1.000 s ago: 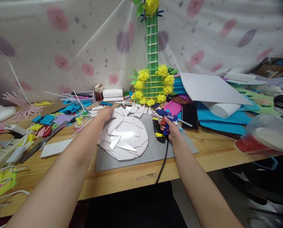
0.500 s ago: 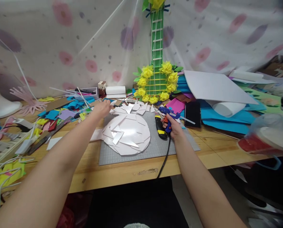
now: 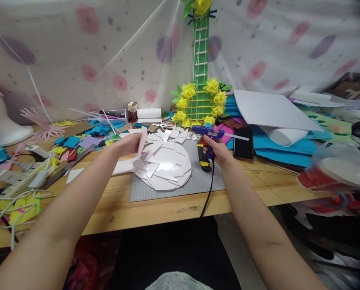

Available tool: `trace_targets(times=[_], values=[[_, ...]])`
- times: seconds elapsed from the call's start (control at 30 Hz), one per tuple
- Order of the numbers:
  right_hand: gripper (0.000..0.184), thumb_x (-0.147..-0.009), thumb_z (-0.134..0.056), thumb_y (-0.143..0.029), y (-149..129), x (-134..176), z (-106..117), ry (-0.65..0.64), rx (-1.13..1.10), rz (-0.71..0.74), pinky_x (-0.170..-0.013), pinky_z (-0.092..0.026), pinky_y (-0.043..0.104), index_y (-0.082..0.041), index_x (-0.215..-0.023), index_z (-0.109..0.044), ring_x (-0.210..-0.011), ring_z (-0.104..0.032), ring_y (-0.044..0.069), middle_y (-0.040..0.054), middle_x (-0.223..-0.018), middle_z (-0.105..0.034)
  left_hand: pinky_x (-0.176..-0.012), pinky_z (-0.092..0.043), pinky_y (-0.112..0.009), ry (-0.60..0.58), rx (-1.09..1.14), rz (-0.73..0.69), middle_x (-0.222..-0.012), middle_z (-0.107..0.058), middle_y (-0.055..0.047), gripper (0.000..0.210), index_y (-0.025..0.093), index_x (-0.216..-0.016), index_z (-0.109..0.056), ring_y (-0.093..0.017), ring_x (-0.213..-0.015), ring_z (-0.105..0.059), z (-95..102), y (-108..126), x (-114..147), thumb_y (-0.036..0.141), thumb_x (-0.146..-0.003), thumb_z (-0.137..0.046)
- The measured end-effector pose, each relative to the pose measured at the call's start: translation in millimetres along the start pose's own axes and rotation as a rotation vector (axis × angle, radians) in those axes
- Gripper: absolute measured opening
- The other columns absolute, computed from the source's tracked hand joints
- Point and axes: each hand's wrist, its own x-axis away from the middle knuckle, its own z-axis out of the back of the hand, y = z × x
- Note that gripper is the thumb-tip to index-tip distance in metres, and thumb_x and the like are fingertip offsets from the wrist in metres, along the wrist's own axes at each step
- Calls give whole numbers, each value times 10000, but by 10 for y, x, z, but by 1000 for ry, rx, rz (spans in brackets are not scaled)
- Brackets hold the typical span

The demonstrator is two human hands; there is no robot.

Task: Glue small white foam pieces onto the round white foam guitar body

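The white disc [image 3: 166,163], layered with flat pieces, lies on the grey cutting mat [image 3: 142,194] on the worktop [image 3: 155,213]. At the disc's far left edge, the left hand [image 3: 134,145] pinches a white strip [image 3: 142,139] between thumb and fingers, its long axis roughly upright; whether the strip touches the disc cannot be told. The right hand [image 3: 216,150], curled round a blue glue gun [image 3: 204,131], sits right of the disc, farther from it than the left; the gun is nearly level, front end facing left.
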Motion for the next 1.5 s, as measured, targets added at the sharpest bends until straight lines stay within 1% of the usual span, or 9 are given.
trace_targets(times=[0.07,0.13,0.3,0.43,0.63,0.9,1.13,1.3,1.5], values=[[337,-599,-753,-465,-114,37,-196,-109,73,-29,-389,-384,186,-171,-718,-637,-452,-447,51,27,-723,-669,-763,-537,-349,-99,194,101,-903,-681,-84,320,176,-933,-613,-155,-700,-629,-98,30,121,376,-912,-365],[330,-622,-736,-465,-173,79,-392,-207,150,-57,-378,-355,184,-159,-715,-654,-440,-433,45,29,-704,-660,-796,-535,-336,-150,302,105,-906,-683,-85,298,168,-879,-631,-148,-723,-635,-171,53,212,330,-914,-384],[331,-673,-695,-467,-89,110,-686,-332,302,-28,-372,-329,193,-146,-610,-642,-398,-401,52,-1,-497,-556,-866,-521,-353,-116,424,41,-988,-677,-87,219,162,-931,-649,-167,-895,-640,-190,47,280,242,-891,-449],[362,-688,-670,-502,18,64,-707,-333,301,-30,-363,-322,198,-159,-579,-626,-383,-389,60,-13,-452,-507,-801,-540,-267,-21,486,67,-992,-677,-79,229,152,-927,-660,-126,-848,-640,-141,10,277,250,-903,-454],[366,-685,-674,-501,-2,99,-721,-401,334,-57,-366,-305,197,-154,-575,-641,-391,-385,58,-20,-437,-469,-730,-532,-183,31,513,76,-997,-684,-57,279,152,-897,-678,-97,-828,-634,-183,-15,336,277,-921,-430],[333,-684,-680,-474,-41,129,-830,-437,348,-49,-377,-352,187,-158,-597,-620,-438,-416,63,9,-540,-568,-744,-549,-236,-14,499,89,-1003,-694,-64,307,168,-953,-692,-146,-886,-642,-232,-32,337,332,-911,-437],[297,-673,-694,-447,-87,157,-860,-468,375,-62,-389,-381,187,-164,-637,-609,-462,-446,74,15,-577,-589,-581,-533,-211,-70,558,88,-854,-703,-66,311,142,-981,-683,-114,-649,-620,-267,-2,341,320,-913,-437],[300,-694,-678,-448,-39,70,-846,-420,394,-67,-421,-399,188,-165,-663,-583,-496,-474,80,9,-591,-572,-566,-515,-202,-85,637,100,-697,-668,-48,245,120,-931,-667,-101,-570,-592,-302,42,386,223,-907,-446],[312,-701,-666,-466,7,-72,-838,-326,398,-38,-436,-401,196,-171,-681,-566,-511,-491,86,-2,-590,-545,-544,-497,-184,-109,633,172,-668,-647,-52,270,101,-898,-658,-101,-581,-595,-322,79,466,222,-917,-417]])
